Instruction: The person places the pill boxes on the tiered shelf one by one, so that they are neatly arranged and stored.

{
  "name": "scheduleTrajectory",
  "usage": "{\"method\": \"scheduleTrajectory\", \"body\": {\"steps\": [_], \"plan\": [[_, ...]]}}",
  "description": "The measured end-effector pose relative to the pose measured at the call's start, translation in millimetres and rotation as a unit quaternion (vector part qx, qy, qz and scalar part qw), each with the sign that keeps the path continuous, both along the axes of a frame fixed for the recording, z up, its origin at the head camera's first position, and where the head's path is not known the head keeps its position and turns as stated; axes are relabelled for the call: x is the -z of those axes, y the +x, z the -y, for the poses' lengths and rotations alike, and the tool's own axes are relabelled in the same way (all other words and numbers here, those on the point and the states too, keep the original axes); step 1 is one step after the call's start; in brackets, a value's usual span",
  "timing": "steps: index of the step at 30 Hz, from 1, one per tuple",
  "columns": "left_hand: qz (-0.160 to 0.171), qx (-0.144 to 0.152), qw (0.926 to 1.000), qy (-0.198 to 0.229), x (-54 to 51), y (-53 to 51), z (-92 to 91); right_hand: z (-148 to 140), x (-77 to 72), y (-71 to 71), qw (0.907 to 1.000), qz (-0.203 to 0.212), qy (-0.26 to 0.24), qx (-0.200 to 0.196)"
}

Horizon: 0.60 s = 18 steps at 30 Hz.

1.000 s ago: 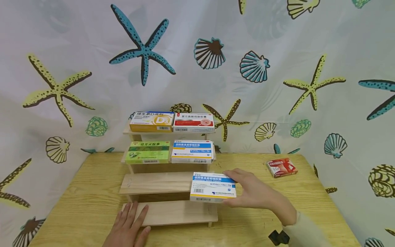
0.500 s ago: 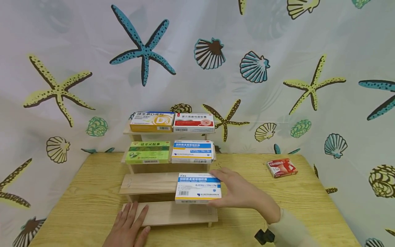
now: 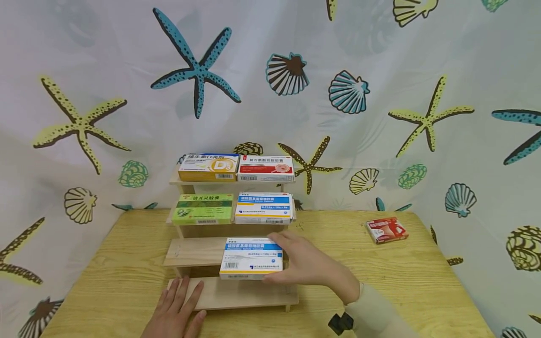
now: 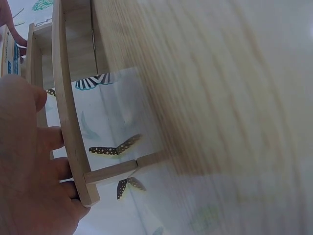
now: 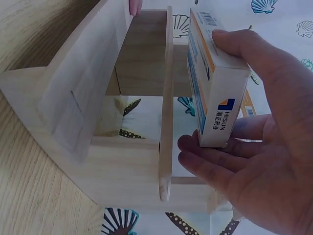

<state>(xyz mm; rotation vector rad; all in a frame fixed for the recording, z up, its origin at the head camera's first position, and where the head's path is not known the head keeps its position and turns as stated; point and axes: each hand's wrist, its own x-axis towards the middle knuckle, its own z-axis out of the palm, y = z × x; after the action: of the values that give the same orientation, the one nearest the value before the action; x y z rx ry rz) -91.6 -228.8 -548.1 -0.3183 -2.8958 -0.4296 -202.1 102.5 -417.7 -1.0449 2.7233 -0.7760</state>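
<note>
A white and blue medicine box (image 3: 251, 259) is in my right hand (image 3: 314, 264), tilted over the third tier of a wooden stepped rack (image 3: 191, 251). In the right wrist view, the thumb (image 5: 244, 44) lies along one edge of this box (image 5: 226, 100) and the fingers are under the other. Whether the box touches the tier cannot be told. My left hand (image 3: 174, 310) rests on the left end of the lowest tier, its fingers extended. The left wrist view shows these fingers (image 4: 56, 169) against the wooden board (image 4: 68, 105).
On the top tier sit an orange-and-white box (image 3: 208, 167) and a red-and-white box (image 3: 266, 169). Below them are a green box (image 3: 203, 209) and another blue-and-white box (image 3: 263, 208). A small red box (image 3: 386, 229) lies at the right on the wooden table (image 3: 405, 291).
My right hand has carried the white and blue medicine box leftward, from the rack's right end to nearer the middle of the third tier. My left hand has stayed still.
</note>
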Motion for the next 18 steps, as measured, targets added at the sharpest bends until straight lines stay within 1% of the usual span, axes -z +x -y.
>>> {"method": "scheduleTrajectory", "body": {"steps": [5,13,18], "plan": [[-0.007,0.002,0.9999,-0.008,-0.4,-0.1,0.0,12.4,-0.6,-2.2,0.9999,0.003,0.015,-0.004],[0.025,-0.004,0.9996,0.007,-4.3,-0.2,-0.8,32.7,1.1,-4.4,0.9996,0.016,0.022,-0.005],[0.035,-0.008,0.9993,0.007,-5.4,-0.5,-0.4,44.0,0.5,-4.8,0.9996,0.015,0.018,-0.012]]}}
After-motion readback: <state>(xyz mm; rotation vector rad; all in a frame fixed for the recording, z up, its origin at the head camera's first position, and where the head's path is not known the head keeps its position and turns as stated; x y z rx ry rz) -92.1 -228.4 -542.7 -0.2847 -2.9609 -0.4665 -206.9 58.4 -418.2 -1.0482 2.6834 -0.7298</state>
